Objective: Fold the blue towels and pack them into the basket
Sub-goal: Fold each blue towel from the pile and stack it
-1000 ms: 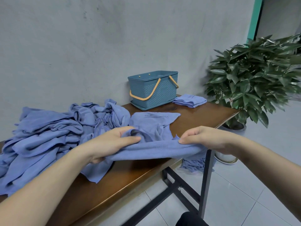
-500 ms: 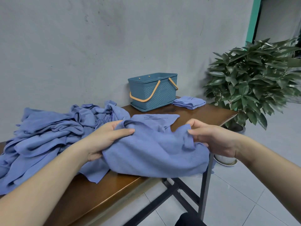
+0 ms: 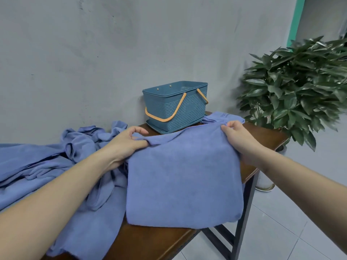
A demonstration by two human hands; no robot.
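A blue towel (image 3: pixel 184 177) lies doubled over on the wooden table (image 3: pixel 266 136), its near fold at the table's front edge. My left hand (image 3: pixel 127 143) pinches its far left corner and my right hand (image 3: pixel 238 137) pinches its far right corner. Behind it stands the teal basket (image 3: pixel 176 107) with orange handles, against the wall. A folded blue towel (image 3: pixel 223 117) lies right of the basket, partly hidden by my right hand. A heap of unfolded blue towels (image 3: pixel 47 166) covers the table's left side.
A potted plant (image 3: pixel 298 87) stands on the floor past the table's right end. A grey wall (image 3: pixel 112 53) runs behind the table. Pale floor tiles (image 3: pixel 293 222) and the table's black metal legs (image 3: pixel 242 218) show at lower right.
Both hands have carried the towel's edge away from me, towards the basket, folding it in half flat on the table. The view has tilted down and closer.
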